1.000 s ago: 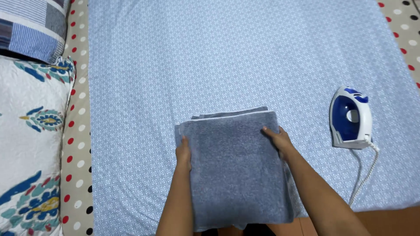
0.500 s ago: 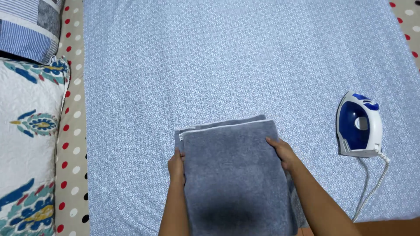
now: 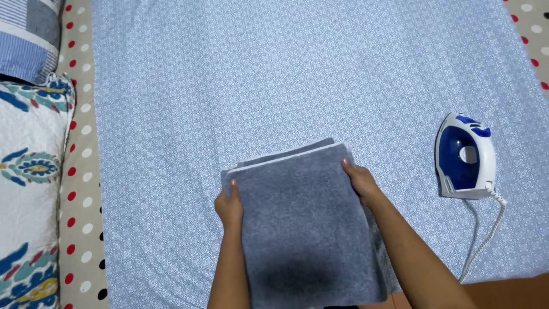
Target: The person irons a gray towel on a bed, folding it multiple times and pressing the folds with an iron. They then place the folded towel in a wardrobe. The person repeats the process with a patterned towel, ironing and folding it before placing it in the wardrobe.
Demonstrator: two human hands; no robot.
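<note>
A folded grey towel (image 3: 303,223) lies on a light blue patterned sheet (image 3: 274,86), its far edge showing stacked layers with a pale trim. My left hand (image 3: 230,206) grips the towel's far left corner, thumb on top. My right hand (image 3: 360,182) holds the far right corner the same way. Both forearms run along the towel's sides toward me.
A blue and white iron (image 3: 464,157) stands on the sheet at the right, its white cord (image 3: 486,229) trailing toward me. At the left lie a white floral pillow (image 3: 26,189) and a striped blue pillow (image 3: 26,34), on a dotted beige cover (image 3: 83,171).
The towel and both hands sit a little lower and nearer to me than a second ago. The grip on the two far corners is the same.
</note>
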